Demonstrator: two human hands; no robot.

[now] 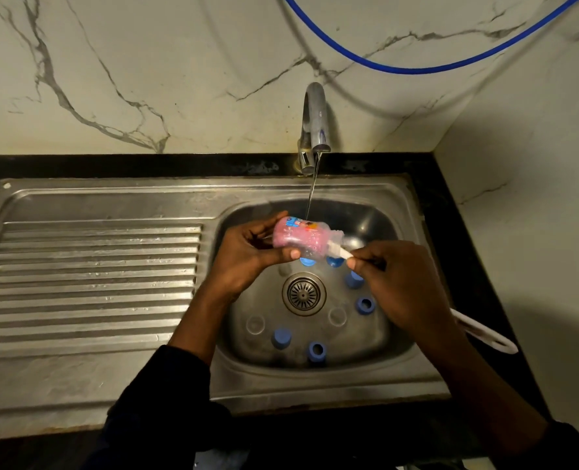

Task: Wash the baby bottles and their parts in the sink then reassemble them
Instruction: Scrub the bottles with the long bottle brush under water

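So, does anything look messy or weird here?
Nothing looks broken or spilled. Blue caps and rings lie scattered around the drain. The bottle in the left hand and brush in the right hand look fine. The oddest thing is the blue hose drooping loose across the wall above the tap.

Behind the left grip (247, 252) a white wall (145, 62) with grey lines rises from the black surface (145, 164), and a blue hose (416, 70) hangs higher up.

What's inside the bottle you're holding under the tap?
A pink brush head fills the bottle; its white handle exits the neck into the right hand. The left hand covers the bottle's base.
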